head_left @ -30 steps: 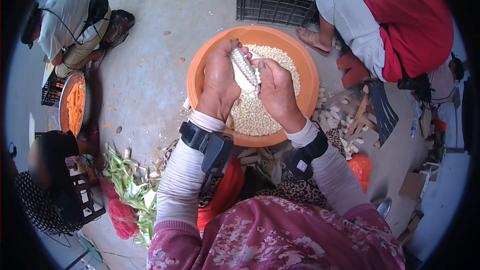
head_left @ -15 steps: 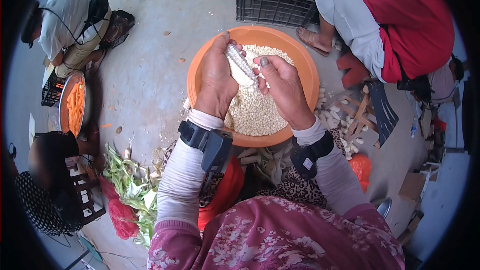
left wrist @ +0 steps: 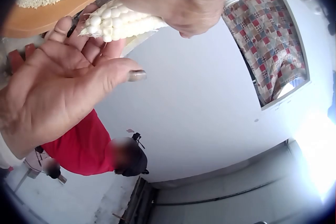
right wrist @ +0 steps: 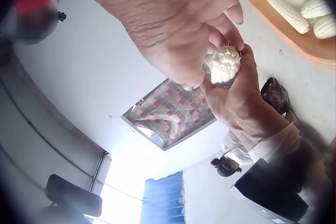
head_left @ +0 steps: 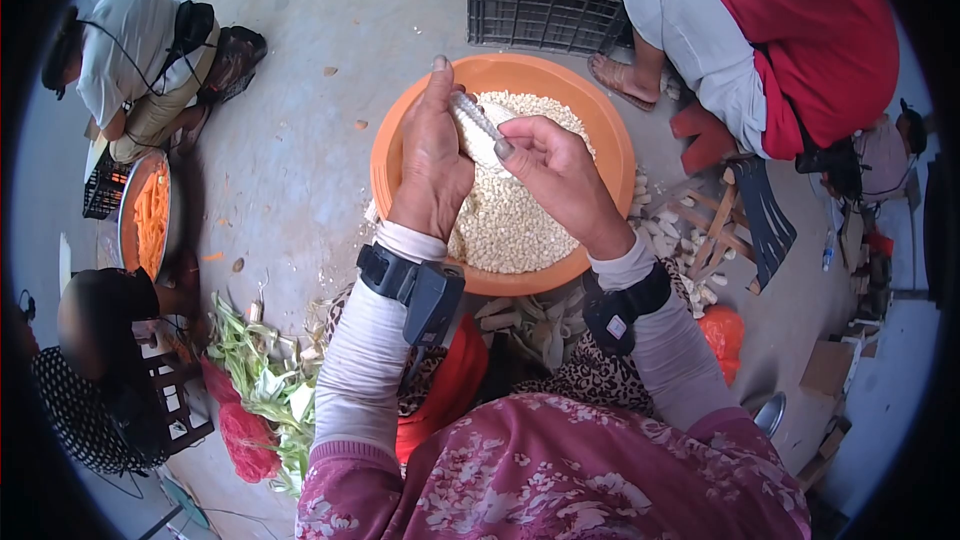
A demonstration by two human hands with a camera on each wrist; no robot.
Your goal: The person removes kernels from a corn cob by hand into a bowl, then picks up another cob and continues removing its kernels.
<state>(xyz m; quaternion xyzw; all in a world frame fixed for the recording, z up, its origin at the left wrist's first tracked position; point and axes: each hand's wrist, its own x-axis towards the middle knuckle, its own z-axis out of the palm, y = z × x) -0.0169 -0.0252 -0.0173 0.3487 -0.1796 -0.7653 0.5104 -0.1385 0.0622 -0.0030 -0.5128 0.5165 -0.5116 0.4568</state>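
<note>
A white corn cob [head_left: 474,126] is held above the orange basin [head_left: 620,155], which contains loose kernels [head_left: 515,235]. My left hand [head_left: 432,160] supports it, fingers curled behind it and thumb standing up off it. In the left wrist view, kernels [left wrist: 113,20] still cover the end of the cob nearest the left fingers. My right hand [head_left: 560,175] is on the other side, thumb and fingers bent against the cob. It covers the cob's far part in the left wrist view. Whole cobs [right wrist: 287,13] lie on the kernels in the right wrist view.
Stripped cobs [head_left: 660,230] and wooden pieces lie right of the basin. Green husks [head_left: 270,365] and a red net bag [head_left: 245,440] are at left. A black crate [head_left: 540,20] stands behind. Seated people flank me, one beside a bowl of orange strips [head_left: 150,215].
The left thumb has lifted from the cob and now points up. The right hand drew back a little from the cob, then came in against it again with fingers bent.
</note>
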